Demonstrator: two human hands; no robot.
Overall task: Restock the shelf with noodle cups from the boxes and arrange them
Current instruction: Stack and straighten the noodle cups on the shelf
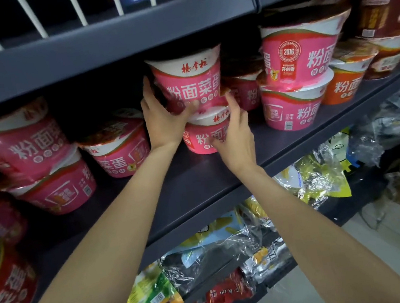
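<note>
The upper noodle cup [189, 79], stacked on a lower cup [206, 134] mid-shelf [198, 178], is gripped at its left side by the left hand [162, 120], while the right hand [235, 135], fingers loosely spread, steadies the stack; it should be seated squarely, label forward, before release.

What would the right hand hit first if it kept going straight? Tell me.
Likely the lower pink cup: the right hand is already at its front, fingers pointing up toward the stacked upper cup. Depth is unclear.
</note>
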